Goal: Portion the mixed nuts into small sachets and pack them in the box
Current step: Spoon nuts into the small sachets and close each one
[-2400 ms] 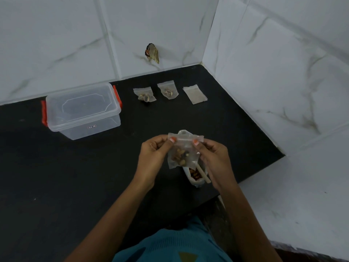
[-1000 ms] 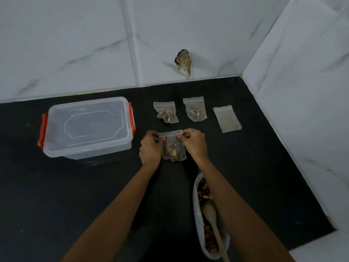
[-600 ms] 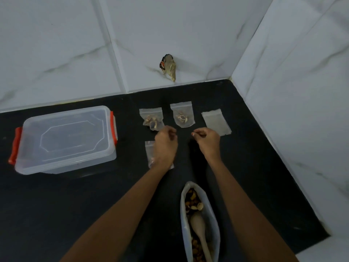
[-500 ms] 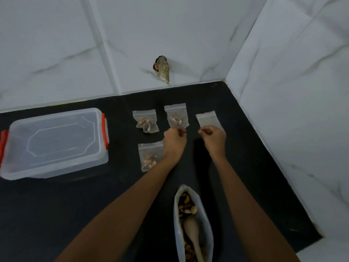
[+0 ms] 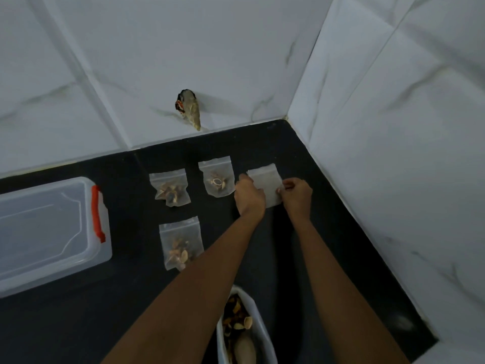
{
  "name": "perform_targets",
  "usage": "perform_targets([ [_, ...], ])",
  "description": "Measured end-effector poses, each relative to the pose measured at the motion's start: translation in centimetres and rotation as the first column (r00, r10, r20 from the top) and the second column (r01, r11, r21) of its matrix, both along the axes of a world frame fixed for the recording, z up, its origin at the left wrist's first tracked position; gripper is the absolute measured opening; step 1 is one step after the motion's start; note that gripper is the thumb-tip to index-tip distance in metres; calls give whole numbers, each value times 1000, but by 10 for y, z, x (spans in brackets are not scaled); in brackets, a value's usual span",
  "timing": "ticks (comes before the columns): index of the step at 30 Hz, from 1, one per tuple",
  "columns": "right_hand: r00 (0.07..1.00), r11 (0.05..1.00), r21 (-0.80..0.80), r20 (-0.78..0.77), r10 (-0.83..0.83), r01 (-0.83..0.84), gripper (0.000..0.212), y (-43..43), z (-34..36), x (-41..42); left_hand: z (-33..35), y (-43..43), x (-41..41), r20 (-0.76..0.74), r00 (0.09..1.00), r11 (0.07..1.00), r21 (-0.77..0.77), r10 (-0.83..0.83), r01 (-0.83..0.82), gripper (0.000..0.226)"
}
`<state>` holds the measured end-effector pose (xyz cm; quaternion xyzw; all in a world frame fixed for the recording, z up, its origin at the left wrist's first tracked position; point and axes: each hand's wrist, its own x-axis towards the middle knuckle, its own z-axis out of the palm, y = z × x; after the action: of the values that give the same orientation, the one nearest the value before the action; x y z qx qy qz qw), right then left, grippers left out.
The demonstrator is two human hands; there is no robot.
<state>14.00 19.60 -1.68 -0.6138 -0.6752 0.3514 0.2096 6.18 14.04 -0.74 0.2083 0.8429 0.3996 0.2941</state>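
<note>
Presently an empty sachet (image 5: 266, 179), far right on the desk (image 5: 131, 298), is gripped for filling.
The box (image 5: 49, 232) is closed, three filled sachets (image 5: 170, 189) lie unpacked; fingers of left hand (image 5: 249, 195) and right hand (image 5: 296, 194) are clamped on the empty one's edges; opening it and spooning nuts (image 5: 236, 313) in are called for.

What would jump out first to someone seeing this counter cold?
The left hand and right hand pinch the empty sachet at the back right of the counter. Three filled sachets lie left of it, then the lidded clear box; the open nut bag stands nearest.
</note>
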Motion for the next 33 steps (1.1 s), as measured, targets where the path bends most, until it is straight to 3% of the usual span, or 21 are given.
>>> perform_targets([
  [7, 991, 993, -92, -111, -79, 69, 23, 3, 7, 4, 1, -1, -3, 78, 994, 996, 45, 77, -80, 23],
  [17, 921, 961, -266, -352, -170, 76, 19, -21, 46, 22, 35, -28, 1, 288, 955, 960, 243, 66, -139, 20],
  [26, 819, 938, -346, -540, -196, -3, 21, -113, 92, 50, 76, -113, 15, 280, 960, 931, 354, -13, -91, 13],
  [33, 812, 908, -409, -557, -175, -85, 16, -197, 101, 77, 96, -211, 22, 384, 921, 940, 334, -71, -67, 14],
])
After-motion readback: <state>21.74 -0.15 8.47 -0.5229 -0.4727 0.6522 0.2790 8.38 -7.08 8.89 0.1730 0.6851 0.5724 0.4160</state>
